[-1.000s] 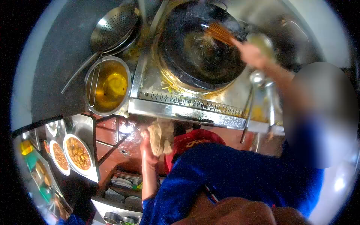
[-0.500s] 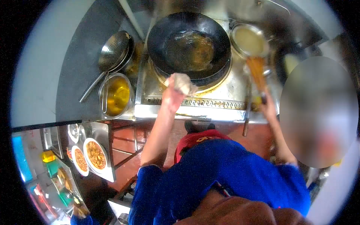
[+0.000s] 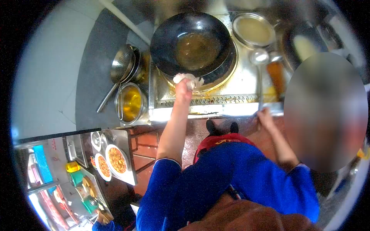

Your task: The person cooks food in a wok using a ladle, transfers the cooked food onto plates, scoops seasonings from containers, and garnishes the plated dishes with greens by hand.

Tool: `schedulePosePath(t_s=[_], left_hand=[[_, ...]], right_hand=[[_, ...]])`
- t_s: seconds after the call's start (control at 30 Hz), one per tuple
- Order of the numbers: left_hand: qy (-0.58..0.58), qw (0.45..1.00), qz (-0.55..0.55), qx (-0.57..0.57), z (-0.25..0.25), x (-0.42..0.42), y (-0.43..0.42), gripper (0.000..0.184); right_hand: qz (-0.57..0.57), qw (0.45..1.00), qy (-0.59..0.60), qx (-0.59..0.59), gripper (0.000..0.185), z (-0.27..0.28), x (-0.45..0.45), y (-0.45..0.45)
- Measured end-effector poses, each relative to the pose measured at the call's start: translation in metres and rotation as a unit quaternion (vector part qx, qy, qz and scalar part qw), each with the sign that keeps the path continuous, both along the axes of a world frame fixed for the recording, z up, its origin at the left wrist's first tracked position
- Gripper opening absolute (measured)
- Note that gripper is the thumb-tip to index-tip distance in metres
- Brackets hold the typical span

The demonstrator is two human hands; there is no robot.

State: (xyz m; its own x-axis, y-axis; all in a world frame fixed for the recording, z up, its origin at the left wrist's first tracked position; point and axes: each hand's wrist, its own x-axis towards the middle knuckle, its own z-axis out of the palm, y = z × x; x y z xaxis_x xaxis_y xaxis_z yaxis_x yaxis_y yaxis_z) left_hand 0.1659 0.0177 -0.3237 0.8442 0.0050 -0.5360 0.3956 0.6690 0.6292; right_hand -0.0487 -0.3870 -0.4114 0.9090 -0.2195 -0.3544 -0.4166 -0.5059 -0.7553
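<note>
- By the left hand [image 3: 184,91], a crumpled whitish cloth [image 3: 195,82] is being pinched; the fingers are being kept folded over it.
- With this cloth, the near rim of a large round black metal wok [image 3: 163,52] is being held.
- The wok is being positioned over a dark round burner ring [image 3: 226,71] of the shiny steel stove [image 3: 246,82]; the near right part of this ring is being left visible. Whether the wok is being lifted from it cannot be told.
- In the bottom of the wok, a shallow brownish liquid [image 3: 197,50] is being contained.
- The right hand [image 3: 266,118] is being held at the front edge of the stove, at the lower end of the handle of a long steel ladle [image 3: 259,56]. Whether the fingers are being closed around the handle or only laid against it cannot be told.
- Just right of the ladle, a brown bundled brush [image 3: 275,75] is being seen, somewhat blurred.
- Behind the ladle, a cloudy pale liquid [image 3: 253,30] is being held by a round steel bowl [image 3: 234,32].
- On the left of the stove, yellow oil [image 3: 132,103] is being kept in another steel bowl, near a round perforated steel strainer [image 3: 121,68].
</note>
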Motion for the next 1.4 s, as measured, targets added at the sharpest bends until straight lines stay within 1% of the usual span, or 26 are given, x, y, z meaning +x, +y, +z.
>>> schedulePosePath(t_s=[0.03, 0.07, 0.1, 0.13, 0.17, 0.2, 0.23, 0.27, 0.3, 0.33, 0.4, 0.43, 0.47, 0.5, 0.57, 0.67, 0.77, 0.87, 0.97, 1.0, 1.1, 1.13, 1.23, 1.33, 1.37, 1.4], left_hand=[[-0.022, 1.000, 0.008, 0.010, 0.002, -0.004, -0.002, 0.025], [-0.030, 0.997, 0.047, 0.046, 0.003, -0.008, -0.004, 0.025], [-0.037, 0.992, 0.085, 0.082, 0.009, -0.012, -0.010, 0.024], [-0.049, 0.985, 0.121, 0.116, 0.018, -0.012, -0.017, 0.024], [-0.062, 0.985, 0.114, 0.115, 0.027, -0.017, -0.014, 0.023], [-0.074, 0.985, 0.105, 0.114, 0.038, -0.026, -0.007, 0.023], [-0.087, 0.985, 0.096, 0.112, 0.051, -0.037, -0.003, 0.022], [-0.069, 0.980, 0.112, 0.147, 0.071, -0.048, -0.006, 0.022], [-0.089, 0.981, 0.097, 0.141, 0.067, -0.053, 0.006, 0.024], [-0.090, 0.975, 0.104, 0.176, 0.072, -0.061, 0.010, 0.025], [-0.118, 0.957, 0.101, 0.246, 0.080, -0.073, 0.016, 0.029], [-0.144, 0.945, 0.096, 0.279, 0.082, -0.077, 0.019, 0.033], [-0.147, 0.940, 0.065, 0.301, 0.082, -0.077, 0.024, 0.031], [-0.136, 0.929, 0.080, 0.335, 0.101, -0.083, 0.012, 0.031], [-0.144, 0.912, 0.068, 0.378, 0.100, -0.082, 0.015, 0.029], [-0.190, 0.890, 0.052, 0.411, 0.101, -0.077, 0.016, 0.028], [-0.220, 0.881, 0.029, 0.417, 0.137, -0.084, -0.008, 0.027], [-0.225, 0.830, 0.012, 0.511, 0.143, -0.085, -0.014, 0.030], [-0.237, 0.700, 0.023, 0.673, 0.145, -0.100, -0.033, 0.035], [-0.213, 0.702, 0.003, 0.680, 0.135, -0.104, -0.031, 0.041], [-0.208, 0.676, -0.006, 0.707, 0.164, -0.130, -0.074, 0.047], [-0.201, 0.641, -0.016, 0.741, 0.158, -0.134, -0.073, 0.047], [-0.233, 0.622, -0.029, 0.747, 0.165, -0.145, -0.087, 0.048], [-0.243, 0.669, -0.042, 0.701, 0.167, -0.152, -0.096, 0.051], [-0.274, 0.652, -0.045, 0.706, 0.157, -0.153, -0.090, 0.053], [-0.269, 0.628, -0.040, 0.729, 0.155, -0.154, -0.091, 0.053]], right_hand=[[-0.024, 0.988, 0.046, 0.144, 0.022, 0.002, 0.012, 0.002], [-0.047, 0.953, 0.092, 0.286, 0.017, 0.005, 0.017, 0.006], [-0.140, 0.914, 0.088, 0.371, 0.008, 0.059, 0.020, 0.028], [-0.160, 0.874, 0.091, 0.449, 0.009, 0.083, 0.024, 0.030], [-0.180, 0.828, 0.093, 0.523, 0.010, 0.100, 0.025, 0.029], [-0.147, 0.824, 0.098, 0.538, 0.016, 0.119, 0.023, 0.030], [-0.115, 0.874, 0.089, 0.463, 0.018, 0.140, 0.019, 0.038], [-0.081, 0.916, 0.080, 0.383, 0.021, 0.160, 0.013, 0.051], [-0.047, 0.950, 0.070, 0.302, 0.024, 0.169, 0.009, 0.063], [-0.034, 0.971, 0.011, 0.235, 0.030, 0.162, 0.004, 0.073], [-0.005, 0.954, -0.019, 0.299, 0.037, 0.148, 0.001, 0.076], [-0.034, 0.922, 0.041, 0.384, 0.038, 0.161, 0.004, 0.081], [0.037, 0.936, 0.065, 0.343, 0.038, 0.149, 0.008, 0.084], [0.090, 0.950, 0.027, 0.298, 0.033, 0.164, 0.010, 0.092], [0.146, 0.960, -0.002, 0.239, 0.030, 0.158, 0.014, 0.109], [0.210, 0.970, -0.012, 0.124, 0.031, 0.133, 0.030, 0.143], [0.242, 0.967, -0.025, 0.076, 0.035, 0.126, 0.041, 0.178], [0.216, 0.968, -0.027, 0.128, 0.034, 0.116, 0.049, 0.193], [0.154, 0.976, -0.062, 0.144, 0.033, 0.092, 0.054, 0.205], [0.148, 0.975, -0.099, 0.131, 0.033, 0.080, 0.055, 0.209], [0.115, 0.969, -0.085, 0.203, 0.034, 0.079, 0.055, 0.215], [0.118, 0.971, -0.084, 0.188, 0.036, 0.075, 0.055, 0.218], [0.105, 0.958, -0.135, 0.230, 0.038, 0.064, 0.051, 0.220], [0.101, 0.958, -0.118, 0.240, 0.038, 0.060, 0.050, 0.220], [0.107, 0.959, -0.113, 0.239, 0.038, 0.061, 0.050, 0.218], [0.108, 0.959, -0.107, 0.238, 0.038, 0.063, 0.051, 0.216]])
